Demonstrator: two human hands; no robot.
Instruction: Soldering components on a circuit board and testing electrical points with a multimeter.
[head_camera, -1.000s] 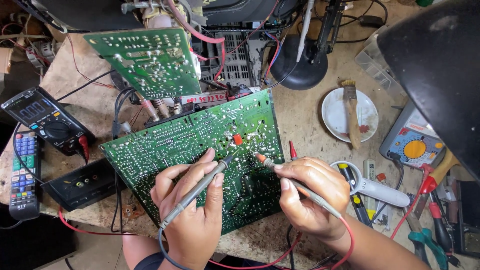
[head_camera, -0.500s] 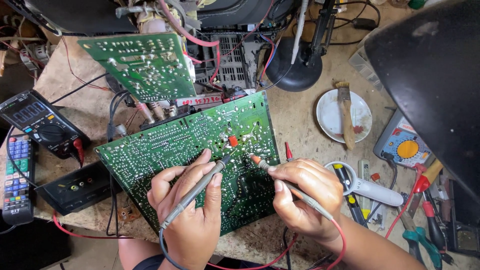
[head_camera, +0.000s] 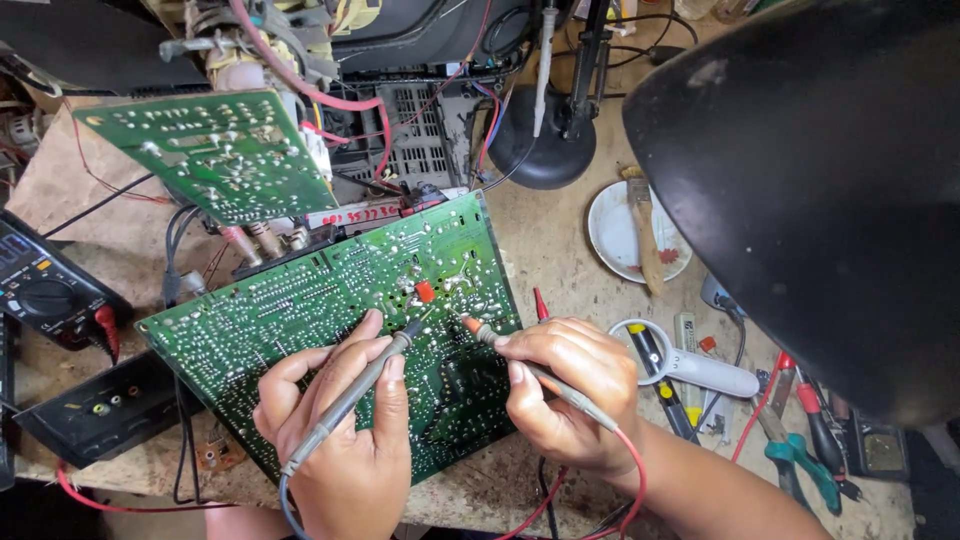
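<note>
Two probes are pressed to the green circuit board (head_camera: 330, 340) at frame centre: the left hand (head_camera: 345, 440) is clamped on the black probe (head_camera: 350, 395), the right hand (head_camera: 570, 385) on the red probe (head_camera: 510, 355). Measuring seems under way; steady tips and a look at the meter (head_camera: 45, 290), far left, would be called for next.

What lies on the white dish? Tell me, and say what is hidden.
A brush with a wooden handle lies across the white dish, its bristles poking past the upper rim. The dish's right edge is covered by the black lamp shade, so anything there cannot be seen.
</note>
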